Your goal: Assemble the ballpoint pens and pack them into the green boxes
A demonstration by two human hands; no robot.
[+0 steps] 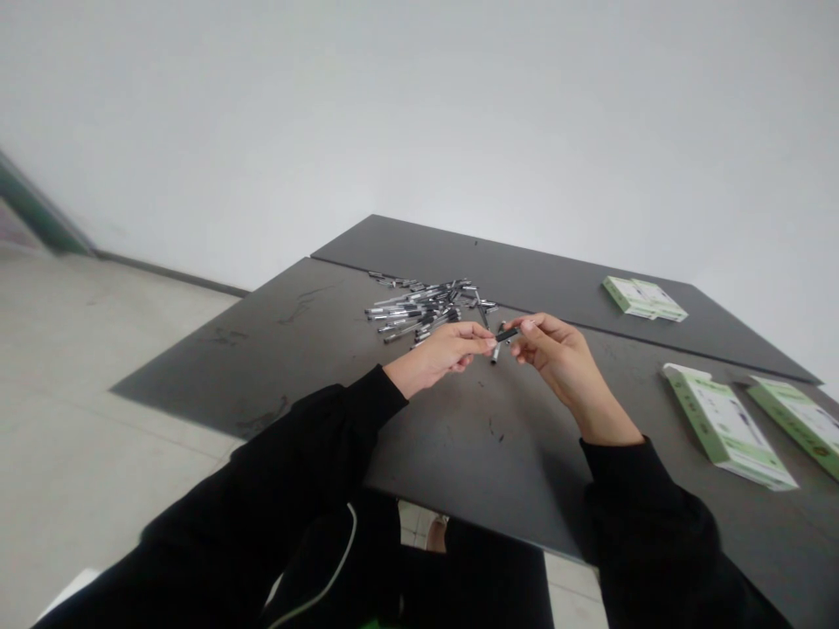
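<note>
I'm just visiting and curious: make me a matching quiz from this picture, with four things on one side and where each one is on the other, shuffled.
Things:
1. heap of pens
2. dark pen piece
3. single green box
4. two green boxes

Places:
A. pinched between left hand and right hand
B. side by side at the near right of the table
C. lying just beyond the hands
D. alone on the far panel, to the right

Pairs: 1-C, 2-A, 3-D, 4-B.
</note>
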